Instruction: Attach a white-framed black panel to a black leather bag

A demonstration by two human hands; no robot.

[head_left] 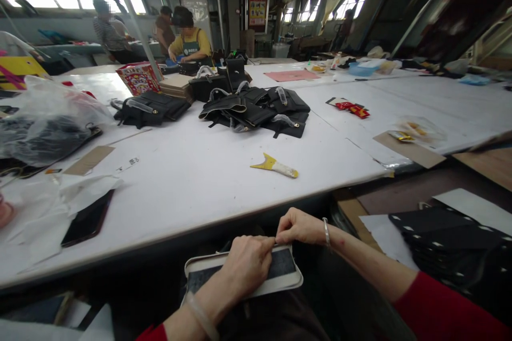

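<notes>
Across my lap lies a flat bag piece (286,265) with off-white rounded edges and a dark middle panel. My left hand (248,258) presses down over it and grips it, fingers pointing to its far right edge. Thumb and fingertips of my right hand (296,227) are pinched together at that same far edge, right beside the left fingertips. Whatever sits in the pinch is too small to make out. On the table beyond my hands lies a yellow tool (274,165) with a forked end and a white-wrapped handle.
The white table (192,192) has its front edge just past my hands. Black handbags (256,109) are heaped on it. A phone (88,218) lies left, near a plastic bag (44,122). Black pieces (448,240) are stacked at right. People work farther back.
</notes>
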